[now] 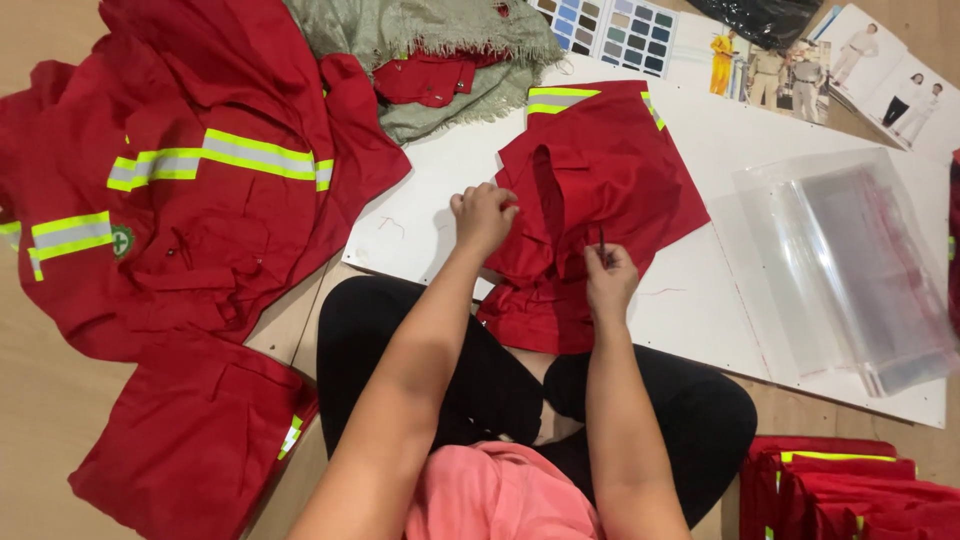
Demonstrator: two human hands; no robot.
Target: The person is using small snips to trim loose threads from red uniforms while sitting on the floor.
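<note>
White board [700,330] — both hands pinch red garment [600,180]; right [610,280] holds thin tool [602,240].

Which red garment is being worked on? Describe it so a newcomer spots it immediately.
Find the white board on the floor. The red garment lies folded on it, under the left hand and right hand. Other red garments lie off the board.

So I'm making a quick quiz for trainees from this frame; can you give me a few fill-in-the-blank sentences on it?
1. The red garment under both hands lies on a ____ board.
2. The right hand holds a thin dark ____.
3. The left hand grips the garment's ____ edge.
4. The stack of clear plastic bags lies to the person's ____.

Missing words: white; tool; left; right
</note>
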